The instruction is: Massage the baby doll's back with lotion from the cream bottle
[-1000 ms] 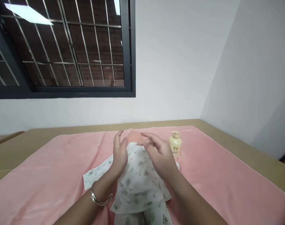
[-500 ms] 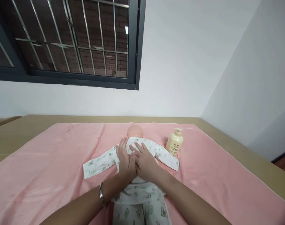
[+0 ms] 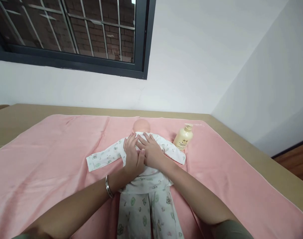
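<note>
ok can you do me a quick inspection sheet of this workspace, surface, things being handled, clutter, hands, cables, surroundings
surface: pink cloth with some creases, spread over a light brown table
things being handled: doll lying on the cloth in a printed white top and trousers, head toward the wall
clutter: pale yellow pump bottle beside the sleeve on the picture's right
hands: left hand and right hand close together on the doll's top, fingers extended; silver bracelet on the left wrist
cables: nothing seen
surroundings: white wall, dark-framed window with metal bars, wood-grained panel at right
</note>
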